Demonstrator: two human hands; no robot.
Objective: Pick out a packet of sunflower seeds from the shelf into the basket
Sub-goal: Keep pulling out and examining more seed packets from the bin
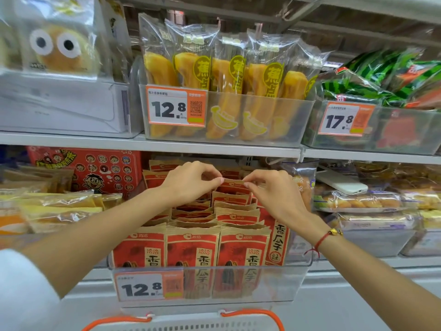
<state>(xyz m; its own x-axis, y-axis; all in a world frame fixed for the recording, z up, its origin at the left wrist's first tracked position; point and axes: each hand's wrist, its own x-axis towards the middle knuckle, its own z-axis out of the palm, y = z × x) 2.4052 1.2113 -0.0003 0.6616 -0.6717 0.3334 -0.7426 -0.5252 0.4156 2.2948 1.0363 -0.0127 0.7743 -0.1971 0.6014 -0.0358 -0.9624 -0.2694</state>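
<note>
Red and kraft-brown sunflower seed packets (193, 247) stand in rows inside a clear plastic bin (298, 283) on the lower shelf. My left hand (188, 185) and my right hand (274, 194) both reach deep into the bin. Each pinches a top corner of one packet (235, 186) standing in a back row. That packet sits among the others, its lower part hidden by the rows in front. The white basket (181, 324) with orange handles shows at the bottom edge, below the bin.
A shelf board (214, 145) runs just above my hands. On it stands a bin of yellow banana cakes (222, 75) and a bin of green-striped packets (381, 77). A red snack box (95, 170) lies left of the seeds, bread packs (358, 201) to the right.
</note>
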